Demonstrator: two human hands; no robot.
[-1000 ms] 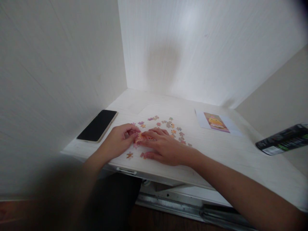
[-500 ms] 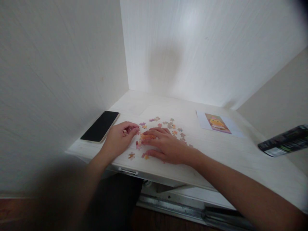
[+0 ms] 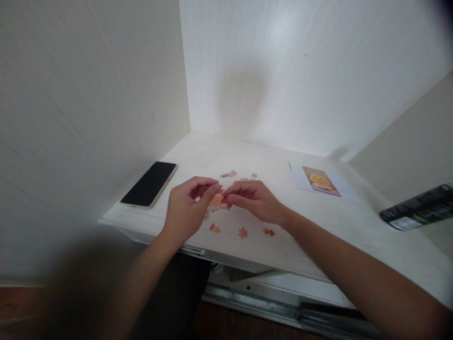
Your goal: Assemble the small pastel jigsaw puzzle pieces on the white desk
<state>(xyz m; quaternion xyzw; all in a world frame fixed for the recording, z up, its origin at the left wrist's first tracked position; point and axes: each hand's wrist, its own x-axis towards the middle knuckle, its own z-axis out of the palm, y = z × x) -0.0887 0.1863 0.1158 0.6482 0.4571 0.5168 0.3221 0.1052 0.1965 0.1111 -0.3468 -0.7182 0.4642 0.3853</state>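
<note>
A joined patch of orange and pink jigsaw puzzle pieces [image 3: 216, 203] lies between my hands, its far side partly covered by fingers. My left hand [image 3: 189, 203] is curled, with thumb and index finger pinched at the patch's upper left edge. From the right, my right hand [image 3: 256, 200] pinches at the upper right edge of the same patch. Which single piece each hand grips is too small to make out. Near the front lie loose jigsaw pieces: an orange-pink one [image 3: 214, 228], a pink one [image 3: 243, 233] and a dark red one [image 3: 269, 232].
More loose pieces [image 3: 229, 174] lie beyond the hands, some hidden by them. A phone [image 3: 149, 185] rests at the left. Toward the right are a picture card [image 3: 321, 181] on white paper and a black can [image 3: 417, 206]. Walls enclose the white tabletop [image 3: 318, 226].
My left hand has moved right to the joined patch. My right hand has lifted from lying spread over the pieces into a pinch, slightly to the right, uncovering loose pieces near the front.
</note>
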